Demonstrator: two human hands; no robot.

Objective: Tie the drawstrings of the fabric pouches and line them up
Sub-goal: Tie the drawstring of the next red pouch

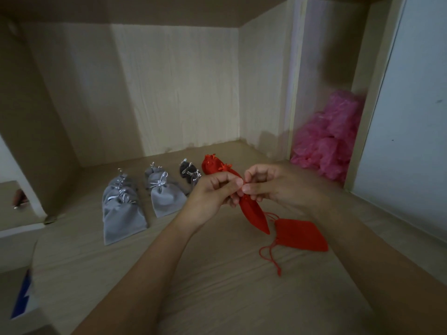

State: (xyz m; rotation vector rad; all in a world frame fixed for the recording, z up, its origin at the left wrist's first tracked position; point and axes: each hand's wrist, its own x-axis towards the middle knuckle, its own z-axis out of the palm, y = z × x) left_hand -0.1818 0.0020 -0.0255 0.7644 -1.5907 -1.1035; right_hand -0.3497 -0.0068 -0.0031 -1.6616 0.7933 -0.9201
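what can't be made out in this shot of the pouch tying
1. Head view: the knot on the held red pouch is hidden by fingertips of the left hand and right hand; tied or not, cannot tell.
2. The red row and dark pouches are partly covered by the hands; counts unclear.
3. The pink pile is blurred; contents unclear.
4. A blue item lower left is too blurred to identify.

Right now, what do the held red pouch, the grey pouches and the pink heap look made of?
Red pouch: soft matte fabric, perhaps velvet; hangs limp, no glare.
Grey pouches: similar matte cloth, with shiny ribbon-like drawstrings.
Pink heap: probably thin plastic film; crinkled, translucent, slightly glossy, though blurred.
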